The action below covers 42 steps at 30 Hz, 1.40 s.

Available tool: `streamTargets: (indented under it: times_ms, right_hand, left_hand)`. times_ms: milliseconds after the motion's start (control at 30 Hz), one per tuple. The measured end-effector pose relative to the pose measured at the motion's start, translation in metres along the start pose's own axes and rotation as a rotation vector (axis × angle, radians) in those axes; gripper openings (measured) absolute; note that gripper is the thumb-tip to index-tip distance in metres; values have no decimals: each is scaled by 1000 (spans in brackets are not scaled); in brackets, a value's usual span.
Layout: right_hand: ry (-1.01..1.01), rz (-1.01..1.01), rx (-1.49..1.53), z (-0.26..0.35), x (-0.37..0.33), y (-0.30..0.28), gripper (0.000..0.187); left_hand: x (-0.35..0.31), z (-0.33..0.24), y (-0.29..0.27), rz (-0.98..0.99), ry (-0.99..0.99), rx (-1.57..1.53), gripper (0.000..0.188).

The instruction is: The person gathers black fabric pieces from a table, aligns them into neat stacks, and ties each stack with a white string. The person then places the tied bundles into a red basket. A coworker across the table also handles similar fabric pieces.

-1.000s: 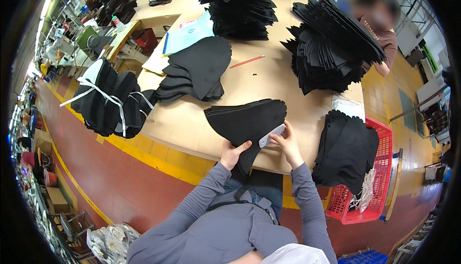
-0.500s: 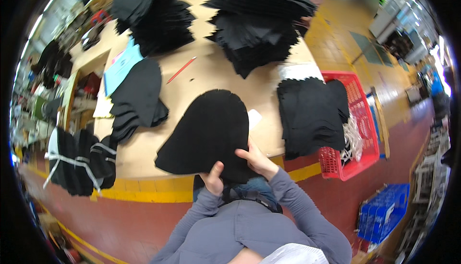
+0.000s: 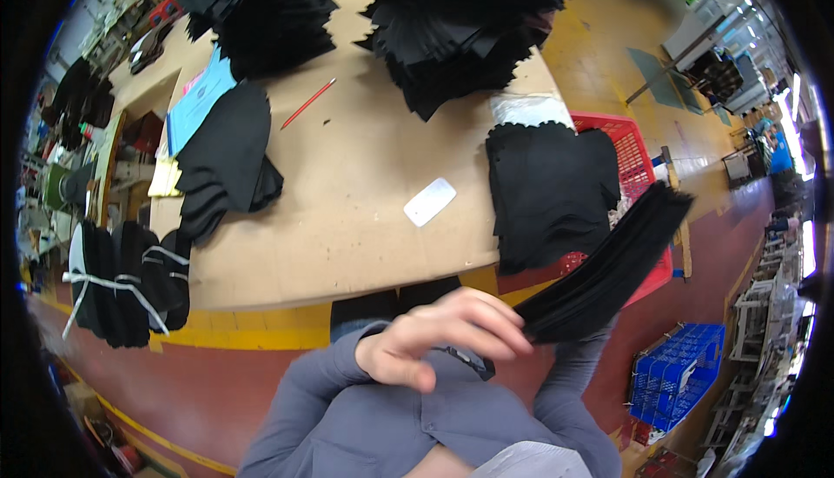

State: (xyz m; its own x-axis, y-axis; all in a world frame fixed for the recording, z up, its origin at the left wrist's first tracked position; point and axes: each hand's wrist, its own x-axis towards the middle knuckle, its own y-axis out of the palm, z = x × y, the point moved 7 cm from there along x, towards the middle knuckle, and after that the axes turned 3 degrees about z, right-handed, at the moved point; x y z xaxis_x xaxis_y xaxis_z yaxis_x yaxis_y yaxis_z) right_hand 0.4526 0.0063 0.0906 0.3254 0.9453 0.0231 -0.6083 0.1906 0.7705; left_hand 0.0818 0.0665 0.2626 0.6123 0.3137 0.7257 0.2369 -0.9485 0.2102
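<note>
A stack of black cut fabric pieces [image 3: 612,269] is raised edge-on over the table's right front corner, its layers showing along the side. My right sleeve [image 3: 573,374] runs up behind this stack; my right hand is hidden there, and the stack is held up at that arm. My left hand [image 3: 456,335] hovers in front of my body with its thumb and fingers apart. Its fingertips come right up to the stack's lower end; whether they touch is unclear. A white rounded card [image 3: 430,202] lies on the tabletop [image 3: 347,217] ahead of my left hand.
Tall black fabric piles [image 3: 452,35] stand at the back. A lower pile [image 3: 552,191] lies at right, beside a red basket [image 3: 634,143]. At left are fanned pieces [image 3: 226,156] and a tied bundle [image 3: 130,287]. A red pencil [image 3: 308,103] lies mid-table; a blue crate [image 3: 678,374] stands on the floor.
The black stack has gone from flat at the table's front edge to edge-on at the right. My left hand has let go of it, and the white card now shows fully.
</note>
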Motion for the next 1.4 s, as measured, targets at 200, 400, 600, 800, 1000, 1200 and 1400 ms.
streamTargets:
  times_ms: [200,400,600,800,1000,1200,1400]
  right_hand:
    - [-13,-39,-389,72,76,29,86]
    - [197,71,-1215,-1,141,1,76]
    - [85,48,-1348,-1,139,4,74]
    - [-179,-242,-1323,55,123,-29,57]
    - [-23,-504,-288,74,125,-175,36]
    - [69,-670,-296,68,146,-251,62]
    - [224,-893,-442,49,167,-311,100]
  left_hand:
    - [59,-16,87,161,362,-810,77]
    - [58,-12,90,171,530,-707,50]
    - [62,-17,67,29,646,-632,44]
    - [77,12,67,164,30,-551,84]
    - [50,115,-49,-414,-439,328,43]
    - [15,242,-232,-371,-784,1002,38]
    - [-23,317,-275,-299,-825,1313,45]
